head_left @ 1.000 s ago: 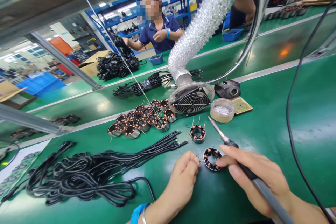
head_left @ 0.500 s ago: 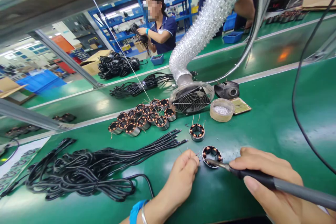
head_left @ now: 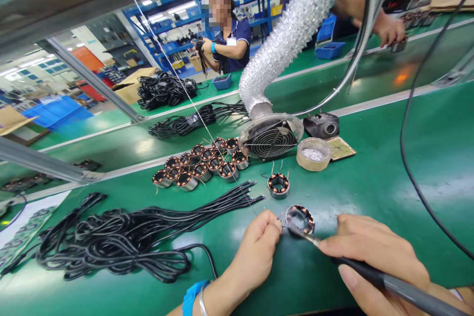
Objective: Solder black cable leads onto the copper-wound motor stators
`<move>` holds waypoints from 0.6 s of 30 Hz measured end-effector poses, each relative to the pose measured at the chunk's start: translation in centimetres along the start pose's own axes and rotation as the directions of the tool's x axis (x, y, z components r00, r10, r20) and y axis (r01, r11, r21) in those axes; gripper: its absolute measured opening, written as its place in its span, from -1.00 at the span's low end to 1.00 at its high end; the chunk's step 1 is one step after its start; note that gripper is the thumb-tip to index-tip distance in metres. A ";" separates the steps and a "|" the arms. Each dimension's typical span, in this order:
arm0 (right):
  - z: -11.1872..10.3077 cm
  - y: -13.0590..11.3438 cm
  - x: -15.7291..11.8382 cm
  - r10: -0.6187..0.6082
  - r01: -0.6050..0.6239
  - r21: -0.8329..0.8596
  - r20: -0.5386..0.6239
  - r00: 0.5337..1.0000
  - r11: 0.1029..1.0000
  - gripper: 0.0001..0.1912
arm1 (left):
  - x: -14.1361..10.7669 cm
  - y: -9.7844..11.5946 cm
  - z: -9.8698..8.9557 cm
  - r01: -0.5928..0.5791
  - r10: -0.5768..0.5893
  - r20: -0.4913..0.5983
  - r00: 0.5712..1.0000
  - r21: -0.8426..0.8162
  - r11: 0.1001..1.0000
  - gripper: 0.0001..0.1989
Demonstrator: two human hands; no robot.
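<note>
My right hand [head_left: 377,256] grips a soldering iron [head_left: 370,274] by its dark handle. The metal tip touches or nearly touches the left side of a ring-shaped copper-wound stator [head_left: 308,221] lying on the green bench. Faint smoke hangs over that ring. My left hand [head_left: 258,247] is closed in a pinch at the ring's left, on thin wire ends too small to make out fully; a black cable [head_left: 207,252] runs up beneath this wrist. A second stator [head_left: 278,185] with wire ends pointing up sits just behind. Solder wire [head_left: 163,52] hangs down from above.
Several stators [head_left: 202,172] stand grouped behind a bundle of black cables [head_left: 126,242]. A fan hood [head_left: 274,140] on a silver duct, a round tub [head_left: 314,154] and an iron stand [head_left: 321,125] line the back. Two people are across the bench; a black cord [head_left: 411,168] hangs at right.
The soldering iron has tilted, its handle lower, and smoke has appeared at the ring. Across the bench, a person's hand has come into view holding a stator. My left hand has hardly moved.
</note>
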State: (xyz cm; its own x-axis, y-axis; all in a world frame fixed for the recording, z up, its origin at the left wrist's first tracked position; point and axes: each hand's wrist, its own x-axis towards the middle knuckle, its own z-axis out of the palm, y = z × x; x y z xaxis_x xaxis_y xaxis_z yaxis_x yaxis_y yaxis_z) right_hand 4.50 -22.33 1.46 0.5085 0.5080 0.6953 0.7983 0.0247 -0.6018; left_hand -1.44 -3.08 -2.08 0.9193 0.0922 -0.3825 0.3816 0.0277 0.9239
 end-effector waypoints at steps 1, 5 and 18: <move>0.1 0.0 0.0 -0.021 0.021 -0.011 0.001 1.000 1.000 -0.74 | 0.0 0.0 0.0 -0.008 0.008 0.001 1.000 0.004 1.000 -0.67; 0.3 -0.1 -0.3 -0.032 0.032 -0.052 -0.005 0.999 0.998 -0.70 | -0.2 0.0 0.0 -0.027 0.027 0.005 1.000 0.020 0.999 -0.67; -1.0 -0.3 -0.5 -0.013 0.011 -0.052 -0.035 0.999 0.999 -0.66 | -0.2 0.1 -0.1 -0.021 0.021 0.007 1.000 0.046 0.999 -0.71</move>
State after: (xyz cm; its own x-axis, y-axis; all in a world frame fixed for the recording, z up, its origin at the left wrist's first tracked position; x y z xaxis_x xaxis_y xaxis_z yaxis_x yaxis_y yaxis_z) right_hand 4.36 -23.47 1.65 0.5095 0.4769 0.7162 0.8195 -0.0150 -0.5729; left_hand -1.62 -3.03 -1.93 0.9278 0.0861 -0.3630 0.3659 -0.0205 0.9304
